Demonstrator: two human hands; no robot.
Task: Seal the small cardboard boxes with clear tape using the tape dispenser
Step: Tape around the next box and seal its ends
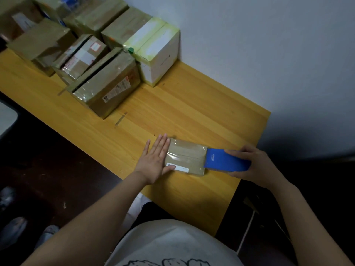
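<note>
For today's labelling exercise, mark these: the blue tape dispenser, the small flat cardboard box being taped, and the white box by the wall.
Blue tape dispenser (226,160): head view, top face.
Small flat cardboard box (187,156): head view, taped top.
White box (163,60): head view, side wall.

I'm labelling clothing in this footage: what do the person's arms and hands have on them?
Nothing: the left hand and right hand are ungloved, with no rings, watch or bracelets visible. Both forearms are bare up to the frame edge, with no sleeves in view.
</note>
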